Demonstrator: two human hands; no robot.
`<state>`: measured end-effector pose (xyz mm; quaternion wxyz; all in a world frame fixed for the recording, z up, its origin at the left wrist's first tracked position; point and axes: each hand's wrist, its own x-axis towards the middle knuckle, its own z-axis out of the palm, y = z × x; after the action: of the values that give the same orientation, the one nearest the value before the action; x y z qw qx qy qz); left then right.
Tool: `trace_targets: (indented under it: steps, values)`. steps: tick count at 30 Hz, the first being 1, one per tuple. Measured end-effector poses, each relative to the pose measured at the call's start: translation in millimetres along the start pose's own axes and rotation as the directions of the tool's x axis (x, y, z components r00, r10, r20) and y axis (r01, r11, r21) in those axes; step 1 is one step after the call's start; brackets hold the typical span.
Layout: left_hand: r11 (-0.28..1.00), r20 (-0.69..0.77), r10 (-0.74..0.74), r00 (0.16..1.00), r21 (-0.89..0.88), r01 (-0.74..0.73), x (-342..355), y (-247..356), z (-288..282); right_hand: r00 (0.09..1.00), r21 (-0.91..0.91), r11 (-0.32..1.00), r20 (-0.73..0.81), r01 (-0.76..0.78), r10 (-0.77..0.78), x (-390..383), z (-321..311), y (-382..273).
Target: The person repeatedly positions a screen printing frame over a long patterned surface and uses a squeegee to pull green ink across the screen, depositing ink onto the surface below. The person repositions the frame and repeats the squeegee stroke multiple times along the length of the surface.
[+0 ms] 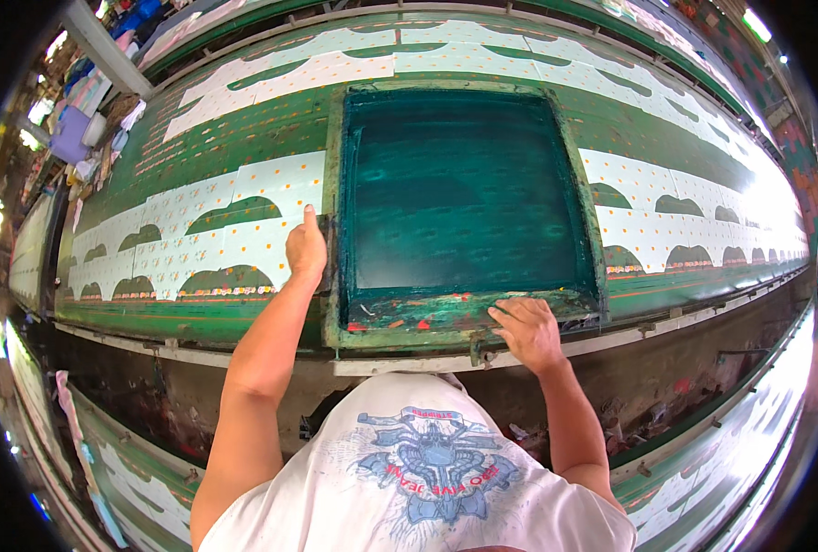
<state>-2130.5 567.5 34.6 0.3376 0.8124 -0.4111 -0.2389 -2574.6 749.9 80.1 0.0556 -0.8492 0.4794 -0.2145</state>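
A large screen-printing frame (333, 184) with a dark teal mesh (464, 184) lies on the long green table in front of me. My left hand (308, 248) is closed at the frame's left side, thumb pointing up and away; its other fingers are mostly hidden. Over the frame's paint-stained near bar, right of its middle, my right hand (528, 329) curls its fingers. White cut fabric pieces (285, 184) with small orange prints lie flat to the left of the frame. More printed white pieces (675, 207) stretch along its right side.
Another row of white pieces (335, 69) runs along the far side of the green table (216, 138). A pale rail (409, 365) borders the table's near edge. At the far left stand a grey post (105, 46) and a purple container (70, 133). Other long tables lie behind me.
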Motion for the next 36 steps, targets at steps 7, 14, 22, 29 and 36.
trace_targets:
  steps: [7,14,22,29,36]
  values:
    - [1.000,0.021,0.004,1.000,-0.022,-0.004,2,-2,-1,0.999,-0.037,0.999,-0.027,0.031,-0.032,43,-1,-7]
    - [0.997,0.065,0.061,0.996,-0.052,-0.057,1,3,2,0.893,-0.080,0.983,0.411,-0.165,0.184,109,-10,-26]
    - [0.989,0.030,0.123,0.992,-0.089,-0.120,-11,7,-7,0.905,-0.129,0.979,0.377,-0.158,0.195,74,-5,-59]
    - [0.989,0.033,0.117,0.993,-0.093,-0.114,-10,8,-6,0.991,-0.131,0.991,0.122,-0.040,0.056,75,24,-53]
    - [0.989,0.042,0.120,0.992,-0.089,-0.116,-10,8,-2,1.000,-0.142,0.990,-0.022,0.015,-0.019,145,59,11]
